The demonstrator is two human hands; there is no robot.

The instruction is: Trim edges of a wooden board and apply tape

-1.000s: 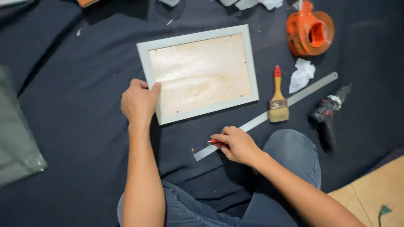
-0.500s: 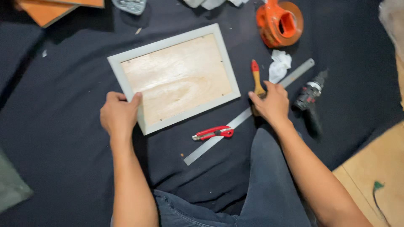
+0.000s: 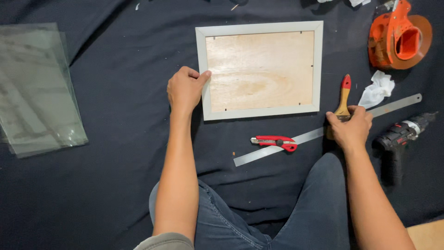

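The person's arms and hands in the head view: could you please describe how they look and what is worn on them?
Both forearms are bare from the elbow down, with no gloves, watch, rings or bracelets visible. The left hand and right hand are uncovered. At the bottom edge, by the left upper arm, a bit of grey-green fabric sleeve shows. No sleeve is visible on the right arm.
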